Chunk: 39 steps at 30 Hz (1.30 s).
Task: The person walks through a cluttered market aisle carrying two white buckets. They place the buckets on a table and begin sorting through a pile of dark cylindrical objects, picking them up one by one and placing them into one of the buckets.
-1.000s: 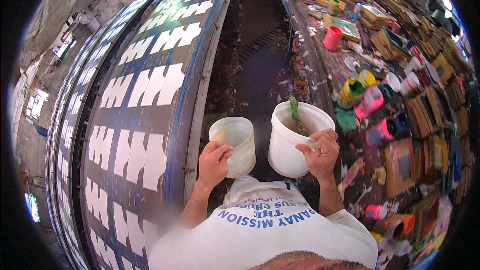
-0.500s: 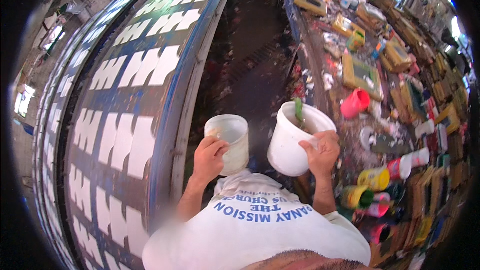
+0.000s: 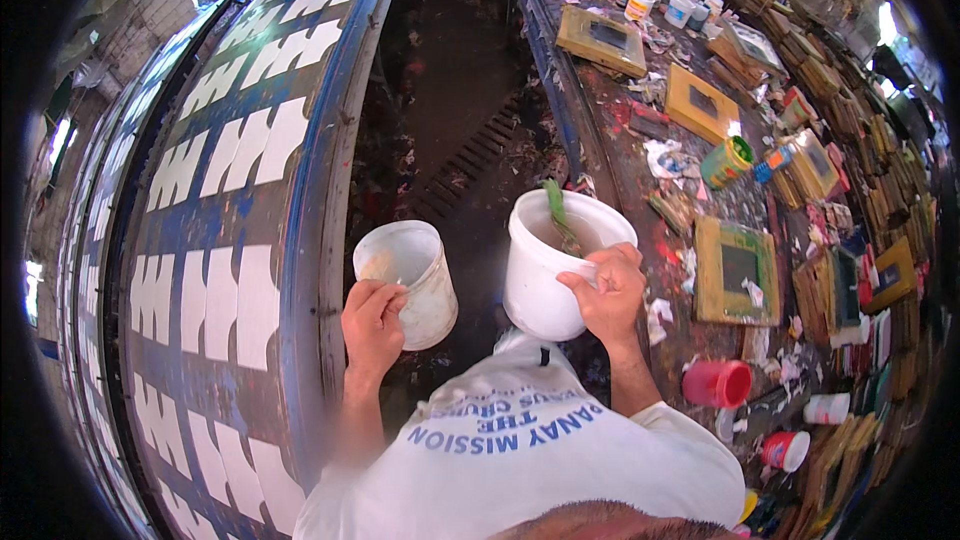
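Note:
By its rim, my left hand (image 3: 375,332) grips a white bucket (image 3: 425,295), stained on the outside and tilted a little; something pale shows at the rim beside my fingers. In my right hand (image 3: 608,298) is a larger white bucket (image 3: 540,285), held at its rim, the thumb along the outer wall. Murky liquid shows inside this larger one, and a green strip, like a leaf or a stained stick (image 3: 557,210), leans up out of it. Both buckets hang in front of my body, apart from each other, above the dark aisle floor.
On the left runs a long printing table (image 3: 300,210) with rows of white cut pieces (image 3: 258,310). Along the right stands a cluttered workbench (image 3: 640,170) with wooden-framed screens (image 3: 738,270), a red container (image 3: 718,383), a green-smeared jar (image 3: 727,162) and scraps. Between them lies the dark aisle floor (image 3: 440,90).
I have moved forward along the aisle, so the bench items sit nearer and lower in view. Both buckets stay in my hands, now farther left in the picture.

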### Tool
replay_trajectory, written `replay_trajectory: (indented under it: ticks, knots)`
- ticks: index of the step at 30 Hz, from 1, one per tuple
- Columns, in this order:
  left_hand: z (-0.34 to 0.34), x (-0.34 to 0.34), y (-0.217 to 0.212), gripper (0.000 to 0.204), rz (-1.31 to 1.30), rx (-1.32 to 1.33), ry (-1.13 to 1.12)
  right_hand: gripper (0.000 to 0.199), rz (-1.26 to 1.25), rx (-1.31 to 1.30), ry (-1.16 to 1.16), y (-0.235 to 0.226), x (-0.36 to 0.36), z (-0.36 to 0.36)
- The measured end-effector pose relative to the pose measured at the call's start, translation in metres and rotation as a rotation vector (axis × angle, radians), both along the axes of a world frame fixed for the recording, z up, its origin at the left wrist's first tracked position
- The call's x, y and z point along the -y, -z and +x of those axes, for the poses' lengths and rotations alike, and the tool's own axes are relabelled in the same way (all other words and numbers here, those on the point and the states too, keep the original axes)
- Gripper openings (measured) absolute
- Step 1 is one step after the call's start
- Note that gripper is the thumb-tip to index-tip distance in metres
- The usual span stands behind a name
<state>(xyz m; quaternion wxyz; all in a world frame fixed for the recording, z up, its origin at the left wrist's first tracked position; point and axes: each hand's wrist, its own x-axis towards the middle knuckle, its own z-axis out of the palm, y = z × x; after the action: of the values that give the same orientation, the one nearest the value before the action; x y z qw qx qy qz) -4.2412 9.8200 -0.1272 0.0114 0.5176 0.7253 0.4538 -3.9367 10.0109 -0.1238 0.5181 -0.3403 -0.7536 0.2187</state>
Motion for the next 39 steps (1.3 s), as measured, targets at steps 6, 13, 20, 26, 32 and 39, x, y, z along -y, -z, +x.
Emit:
replay_trajectory:
  ticks: [6, 13, 20, 26, 32, 39]
  knots:
    - [-0.075, -0.165, -0.029, 0.017, -0.031, -0.036, -0.021, 0.057, -0.052, -0.035, -0.073, -0.014, -0.166, -0.094]
    - [-0.162, -0.335, -0.032, 0.013, 0.034, -0.08, -0.028, 0.056, 0.064, -0.032, -0.151, -0.038, -0.339, -0.186]
    - [-0.272, -0.51, -0.016, 0.014, 0.074, -0.104, 0.126, 0.061, 0.007, -0.107, -0.074, -0.055, -0.501, -0.276]
    - [-0.353, -0.664, -0.032, 0.019, 0.089, -0.077, 0.29, 0.066, 0.135, -0.167, 0.029, -0.101, -0.628, -0.345]
    - [-0.407, -0.793, -0.043, 0.023, 0.116, -0.078, 0.391, 0.067, -0.02, -0.27, 0.456, -0.107, -0.73, -0.372]
    - [-0.429, -0.973, -0.045, 0.02, 0.203, -0.095, 0.494, 0.06, 0.041, -0.219, 0.653, -0.077, -0.903, -0.365]
